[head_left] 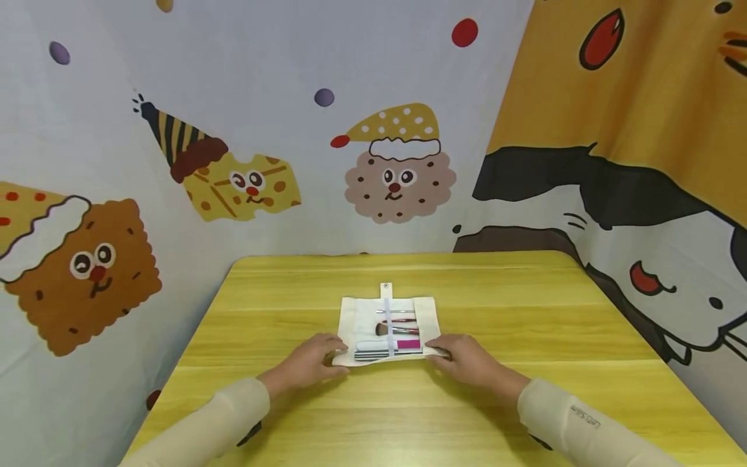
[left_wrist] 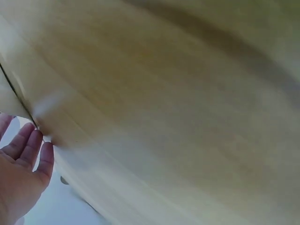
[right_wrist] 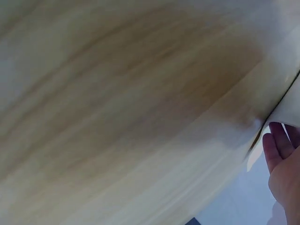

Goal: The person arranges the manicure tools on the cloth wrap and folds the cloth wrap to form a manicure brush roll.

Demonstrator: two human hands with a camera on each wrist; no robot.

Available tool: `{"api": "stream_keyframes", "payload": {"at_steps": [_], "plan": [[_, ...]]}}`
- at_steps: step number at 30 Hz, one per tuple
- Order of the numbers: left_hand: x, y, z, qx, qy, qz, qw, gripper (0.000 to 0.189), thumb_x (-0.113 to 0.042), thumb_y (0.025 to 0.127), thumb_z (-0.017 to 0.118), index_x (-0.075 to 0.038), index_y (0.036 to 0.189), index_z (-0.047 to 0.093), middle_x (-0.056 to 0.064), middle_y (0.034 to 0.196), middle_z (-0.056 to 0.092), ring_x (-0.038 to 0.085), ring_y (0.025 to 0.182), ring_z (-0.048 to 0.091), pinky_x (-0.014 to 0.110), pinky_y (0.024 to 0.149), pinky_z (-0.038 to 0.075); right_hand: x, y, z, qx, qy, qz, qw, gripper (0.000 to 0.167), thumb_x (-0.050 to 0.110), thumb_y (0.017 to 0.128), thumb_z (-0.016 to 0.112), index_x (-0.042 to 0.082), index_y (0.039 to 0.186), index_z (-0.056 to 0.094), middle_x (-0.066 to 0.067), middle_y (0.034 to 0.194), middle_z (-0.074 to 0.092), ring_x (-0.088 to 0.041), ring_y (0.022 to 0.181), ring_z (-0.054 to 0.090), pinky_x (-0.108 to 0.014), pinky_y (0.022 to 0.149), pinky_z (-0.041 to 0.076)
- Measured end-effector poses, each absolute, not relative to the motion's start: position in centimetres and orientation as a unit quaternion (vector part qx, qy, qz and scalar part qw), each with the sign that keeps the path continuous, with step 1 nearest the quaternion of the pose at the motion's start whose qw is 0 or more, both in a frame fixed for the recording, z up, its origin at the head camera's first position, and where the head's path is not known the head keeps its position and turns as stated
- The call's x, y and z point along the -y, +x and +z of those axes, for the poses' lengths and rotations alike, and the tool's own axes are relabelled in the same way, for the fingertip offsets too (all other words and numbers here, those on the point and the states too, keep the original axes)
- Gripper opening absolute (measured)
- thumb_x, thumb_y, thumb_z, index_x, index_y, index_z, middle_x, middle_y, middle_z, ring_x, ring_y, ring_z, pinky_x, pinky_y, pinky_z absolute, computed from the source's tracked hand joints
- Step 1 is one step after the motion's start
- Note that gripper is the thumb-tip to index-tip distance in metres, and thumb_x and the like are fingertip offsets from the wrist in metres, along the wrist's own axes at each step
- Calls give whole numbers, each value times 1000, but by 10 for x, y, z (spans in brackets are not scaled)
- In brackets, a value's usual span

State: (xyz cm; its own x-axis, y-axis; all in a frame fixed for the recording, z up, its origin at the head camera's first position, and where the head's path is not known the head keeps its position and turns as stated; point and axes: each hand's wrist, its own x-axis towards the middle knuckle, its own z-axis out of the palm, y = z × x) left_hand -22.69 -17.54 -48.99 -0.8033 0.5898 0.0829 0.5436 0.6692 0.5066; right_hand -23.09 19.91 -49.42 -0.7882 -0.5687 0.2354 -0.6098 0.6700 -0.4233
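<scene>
A cream fabric brush case point(head_left: 347, 324) lies unfolded on the table in the head view, its snap tab point(head_left: 386, 289) pointing away from me. Under its pale elastic strap point(head_left: 391, 331) sit a makeup brush point(head_left: 382, 329) with dark bristles, other slim tools, a piece with a magenta end point(head_left: 408, 344) and several striped sticks point(head_left: 370, 356) along the near edge. My left hand point(head_left: 318, 360) pinches the near left corner. At the near right corner, my right hand point(head_left: 467, 360) grips the fabric between thumb and fingers. Both wrist views show the fingers at the case's edge.
The wooden table point(head_left: 280, 285) stretches around the case on all sides. Behind it hangs a white cloth point(head_left: 262, 65) printed with cartoon snacks, and at the right an orange cloth point(head_left: 554, 97) with a cartoon animal.
</scene>
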Motion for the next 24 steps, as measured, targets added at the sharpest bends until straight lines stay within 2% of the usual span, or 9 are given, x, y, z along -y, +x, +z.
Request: {"api": "stream_keyframes", "payload": {"at_steps": [2, 5, 7, 9, 11, 15, 20, 22, 24], "plan": [[175, -230, -490, -909, 310, 278, 34, 31, -32, 93, 70, -10, 115, 70, 5, 118, 65, 22, 109, 59, 43, 94, 48, -198, -235, -493, 912, 304, 274, 40, 23, 30, 96, 67, 13, 110, 74, 6, 99, 71, -2, 84, 61, -28, 74, 54], [174, -236, -489, -894, 285, 345, 37, 17, -23, 98, 65, -9, 100, 73, -1, 91, 67, 12, 81, 58, 32, 74, 51, -196, -241, -489, 910, 257, 324, 24, 21, 30, 97, 65, 13, 106, 75, 5, 93, 72, -3, 72, 58, -27, 65, 52], [173, -241, -485, -881, 244, 402, 51, 24, -23, 100, 61, -5, 86, 69, -4, 71, 57, 8, 63, 48, 27, 59, 44, -193, -247, -485, 908, 217, 359, 14, 22, 29, 98, 65, 11, 105, 76, 3, 91, 72, -5, 65, 55, -27, 61, 50], [171, -246, -480, -869, 195, 450, 68, 34, -25, 101, 59, -3, 77, 60, -3, 60, 44, 9, 53, 36, 25, 51, 36, -190, -254, -481, 908, 173, 382, 9, 23, 28, 98, 64, 9, 105, 76, 1, 89, 72, -9, 62, 53, -29, 61, 49], [167, -253, -477, -863, 151, 475, 75, 38, -27, 102, 57, -2, 73, 55, -2, 57, 39, 10, 50, 32, 25, 50, 32, -187, -262, -479, 908, 133, 397, 10, 25, 28, 98, 64, 8, 108, 75, -2, 94, 72, -14, 68, 56, -33, 67, 49], [159, -267, -477, -866, 84, 487, 73, 37, -24, 102, 58, -4, 71, 57, 2, 58, 46, 13, 51, 35, 28, 51, 34, -179, -281, -479, 913, 65, 403, 21, 32, 30, 98, 64, 4, 116, 71, -10, 110, 69, -24, 92, 62, -43, 80, 51], [154, -276, -480, -894, 50, 440, 62, 40, -23, 99, 63, -6, 64, 56, 1, 54, 42, 14, 50, 32, 29, 52, 33, -171, -294, -485, 923, -3, 384, 4, 43, 32, 97, 64, 1, 125, 63, -18, 114, 67, -31, 98, 63, -46, 80, 52], [154, -276, -479, -902, 41, 425, 55, 32, -24, 97, 66, -5, 72, 60, 0, 57, 47, 15, 51, 38, 30, 54, 37, -169, -295, -487, 926, -15, 378, -5, 44, 33, 96, 64, 0, 126, 63, -20, 115, 67, -32, 97, 64, -46, 79, 53], [153, -276, -478, -914, 52, 401, 31, 24, -25, 95, 69, -2, 88, 65, 1, 70, 55, 16, 61, 48, 33, 59, 43, -169, -296, -488, 926, -21, 376, -13, 44, 33, 96, 64, -1, 126, 62, -21, 115, 67, -32, 97, 65, -46, 79, 53]]}}
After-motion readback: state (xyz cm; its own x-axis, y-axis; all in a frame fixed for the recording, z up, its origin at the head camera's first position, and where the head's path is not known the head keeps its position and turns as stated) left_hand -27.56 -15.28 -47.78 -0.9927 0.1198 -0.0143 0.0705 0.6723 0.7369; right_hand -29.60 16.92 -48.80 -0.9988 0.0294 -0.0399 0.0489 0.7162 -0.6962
